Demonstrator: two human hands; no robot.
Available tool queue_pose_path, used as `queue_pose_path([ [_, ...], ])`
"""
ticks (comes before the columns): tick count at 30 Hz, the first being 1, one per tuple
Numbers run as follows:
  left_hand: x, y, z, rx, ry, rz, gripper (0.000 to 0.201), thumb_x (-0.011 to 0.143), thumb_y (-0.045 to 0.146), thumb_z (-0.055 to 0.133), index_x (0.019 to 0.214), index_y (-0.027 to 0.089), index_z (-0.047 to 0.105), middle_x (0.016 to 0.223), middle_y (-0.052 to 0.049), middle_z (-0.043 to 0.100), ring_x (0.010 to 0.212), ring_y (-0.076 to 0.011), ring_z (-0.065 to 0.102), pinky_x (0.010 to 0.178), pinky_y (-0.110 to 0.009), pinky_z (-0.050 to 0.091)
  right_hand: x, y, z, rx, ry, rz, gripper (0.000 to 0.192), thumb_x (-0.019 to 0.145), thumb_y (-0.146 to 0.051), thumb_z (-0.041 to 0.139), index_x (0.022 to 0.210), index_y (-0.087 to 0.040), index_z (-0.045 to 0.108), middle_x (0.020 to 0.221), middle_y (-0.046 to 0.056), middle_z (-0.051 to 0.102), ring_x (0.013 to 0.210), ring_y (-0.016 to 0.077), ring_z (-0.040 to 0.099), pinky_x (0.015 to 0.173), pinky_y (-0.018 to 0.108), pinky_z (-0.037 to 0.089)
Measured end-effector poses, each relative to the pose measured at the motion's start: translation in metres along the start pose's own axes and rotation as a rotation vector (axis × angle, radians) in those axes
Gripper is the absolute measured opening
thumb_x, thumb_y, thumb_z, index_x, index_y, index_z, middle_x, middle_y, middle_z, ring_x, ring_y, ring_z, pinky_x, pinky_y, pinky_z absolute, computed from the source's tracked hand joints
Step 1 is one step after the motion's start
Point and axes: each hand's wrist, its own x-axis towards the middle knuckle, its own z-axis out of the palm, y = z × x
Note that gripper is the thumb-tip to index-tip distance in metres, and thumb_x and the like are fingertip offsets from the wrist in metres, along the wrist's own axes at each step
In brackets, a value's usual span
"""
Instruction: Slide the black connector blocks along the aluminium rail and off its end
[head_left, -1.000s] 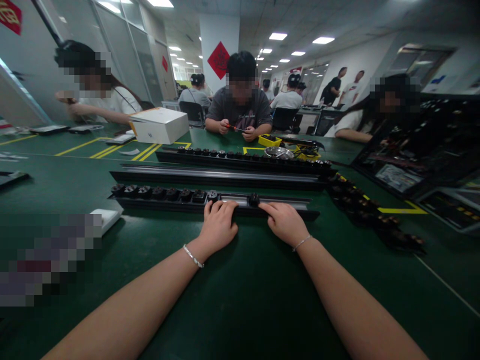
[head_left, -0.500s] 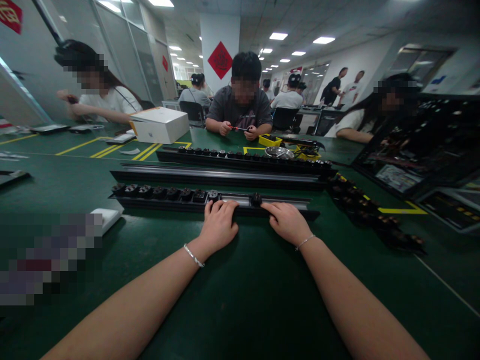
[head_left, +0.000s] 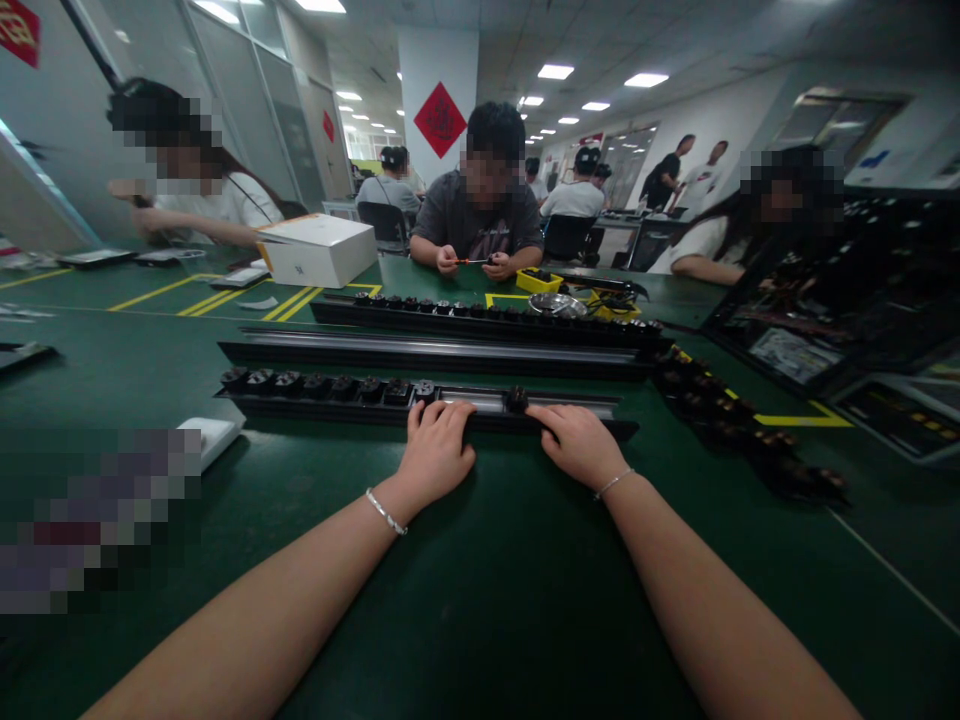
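A long black channel [head_left: 300,409] lies crosswise in front of me, with several round black socket modules [head_left: 344,388] in a row along its left part. My left hand [head_left: 439,450] rests on its near edge, fingers stretched and apart, the fingertips by the last module [head_left: 424,391] of the row. Further right, a lone socket module [head_left: 517,399] sits in the bare part of the channel. My right hand [head_left: 581,440] touches its right side with the outstretched index finger; the thumb lies lower. Neither hand is wrapped around anything.
Behind lie another channel [head_left: 435,352] and one filled with modules [head_left: 450,309]. More black modules [head_left: 739,425] lie in a line on the right. A white box [head_left: 322,250], a metal bowl [head_left: 555,304] and a yellow bin [head_left: 538,280] stand further back. A co-worker [head_left: 480,215] sits opposite.
The lone module sits slightly further right in the channel, and my right hand has shifted slightly right with it. My left hand stays in nearly the same place.
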Motion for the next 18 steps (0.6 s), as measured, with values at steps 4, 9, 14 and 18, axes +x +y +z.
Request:
queue_pose_path([
  [4,-0.0001,-0.001,0.0005,0.0,-0.005,0.002,0.05,0.075,0.021,0.05,0.125,0.024,0.048,0.126,-0.006,0.058,0.122,-0.0266,0.043,0.111,-0.051,0.016,-0.0001,0.0008,-0.0005,-0.005,-0.006,-0.001,0.041,0.083,-0.017,0.044,0.122,-0.021,0.057,0.108,0.007,0.065,0.097,0.0184,0.057,0.089,0.033,0.04],
  [9,-0.0001,-0.0032,0.0028,-0.003,0.01,0.018,0.051,0.075,0.022,0.05,0.126,0.023,0.047,0.126,-0.006,0.058,0.121,-0.0266,0.043,0.11,-0.051,0.016,-0.0005,0.0019,-0.0001,0.011,0.005,0.001,0.04,0.083,-0.017,0.044,0.121,-0.021,0.058,0.108,0.006,0.065,0.097,0.0184,0.057,0.088,0.032,0.041],
  [14,-0.0001,-0.0033,0.0021,-0.004,0.011,0.026,0.05,0.076,0.022,0.049,0.126,0.023,0.046,0.127,-0.006,0.057,0.122,-0.0263,0.042,0.11,-0.051,0.016,-0.0014,0.0054,0.001,0.024,0.025,-0.002,0.039,0.083,-0.017,0.043,0.118,-0.02,0.059,0.107,0.007,0.065,0.097,0.0182,0.057,0.087,0.032,0.041],
  [18,-0.0004,-0.0027,0.0006,-0.004,0.001,0.024,0.051,0.075,0.022,0.049,0.126,0.023,0.046,0.128,-0.005,0.057,0.122,-0.0262,0.042,0.11,-0.051,0.016,-0.0019,0.0073,0.0005,0.031,0.03,-0.003,0.038,0.083,-0.017,0.043,0.117,-0.019,0.059,0.106,0.007,0.065,0.095,0.0181,0.058,0.087,0.032,0.042],
])
